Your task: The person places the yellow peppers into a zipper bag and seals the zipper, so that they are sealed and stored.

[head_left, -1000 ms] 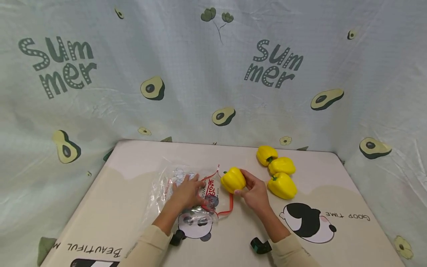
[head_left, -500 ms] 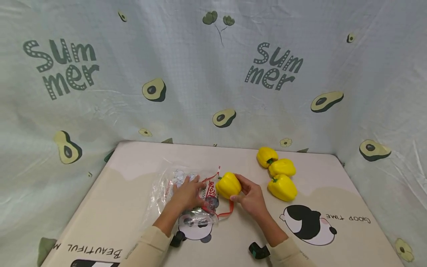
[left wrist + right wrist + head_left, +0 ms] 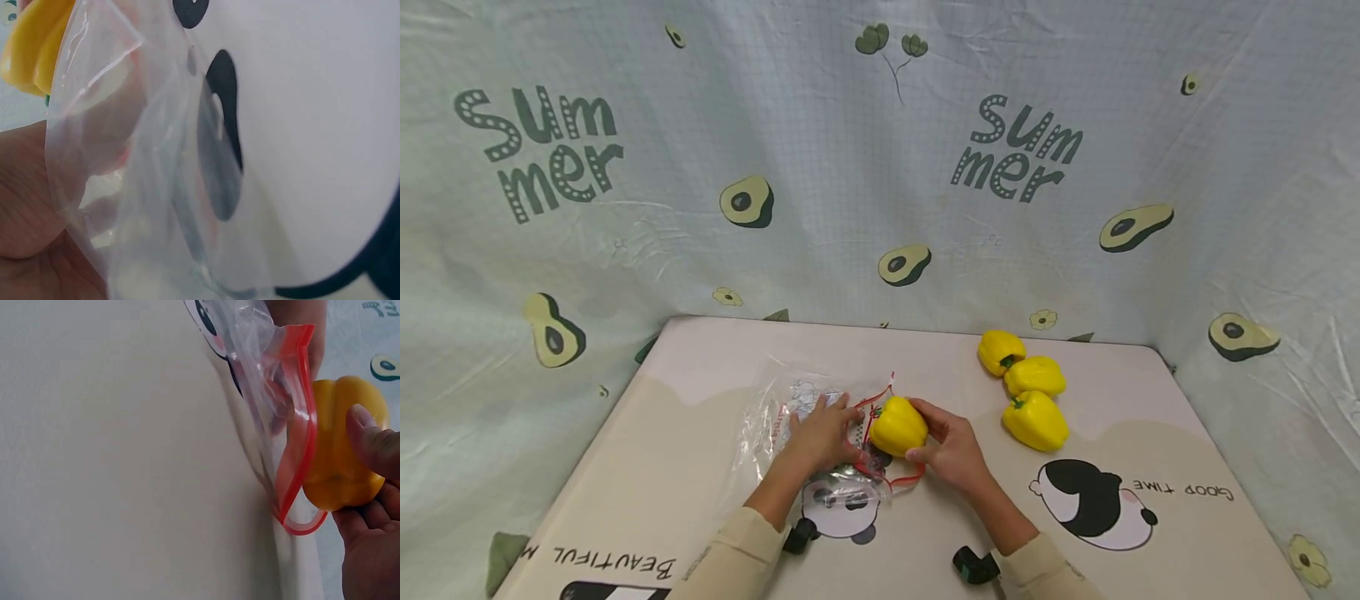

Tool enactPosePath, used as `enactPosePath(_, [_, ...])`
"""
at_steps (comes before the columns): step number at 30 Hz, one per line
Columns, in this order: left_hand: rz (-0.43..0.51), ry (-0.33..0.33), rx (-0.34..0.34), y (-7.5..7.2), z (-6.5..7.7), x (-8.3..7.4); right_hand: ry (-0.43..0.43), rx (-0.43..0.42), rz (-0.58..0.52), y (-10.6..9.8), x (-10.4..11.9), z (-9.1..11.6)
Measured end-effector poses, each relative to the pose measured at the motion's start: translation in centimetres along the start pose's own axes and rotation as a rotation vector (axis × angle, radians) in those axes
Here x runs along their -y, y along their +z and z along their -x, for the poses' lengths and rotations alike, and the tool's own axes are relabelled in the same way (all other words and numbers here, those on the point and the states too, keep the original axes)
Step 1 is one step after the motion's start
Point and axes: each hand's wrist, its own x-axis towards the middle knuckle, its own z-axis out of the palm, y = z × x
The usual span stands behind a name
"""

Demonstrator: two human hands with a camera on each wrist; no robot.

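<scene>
A yellow bell pepper sits in the mouth of a clear zip bag with a red-edged opening. My right hand grips this pepper from its right side, thumb on one face and fingers beneath, as the right wrist view shows. My left hand lies over the bag with fingers spread, its thumb near the red edge. In the left wrist view, clear plastic covers part of that hand, so its fingertips are hard to make out. The red edges stand apart around the pepper's stem end.
Three more yellow bell peppers, the back pepper, middle pepper and front pepper, lie close together on the right of the table. A printed curtain hangs behind the table. Dark wrist cameras hang below both sleeves.
My right hand has carried the bell pepper left and toward me, from beside the bag into its opening. The left hand has stayed on the bag.
</scene>
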Motion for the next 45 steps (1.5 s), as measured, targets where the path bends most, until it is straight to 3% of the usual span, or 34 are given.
enactPosePath(11, [0.010, -0.002, 0.008, -0.2, 0.0, -0.1, -0.002, 0.022, 0.051, 0.6, -0.6, -1.0])
enactPosePath(30, [0.016, 0.001, 0.006, -0.2, 0.3, 0.0, -0.031, -0.004, -0.035, 1.4, -0.9, -1.5])
enactPosePath(36, [0.012, 0.013, 0.019, -0.2, 0.0, -0.1, -0.071, -0.017, 0.000, 1.3, -0.9, -1.5])
enactPosePath(45, [0.123, 0.031, 0.002, -0.7, -0.1, 0.2, -0.089, -0.006, 0.094, 1.4, -0.4, -1.4])
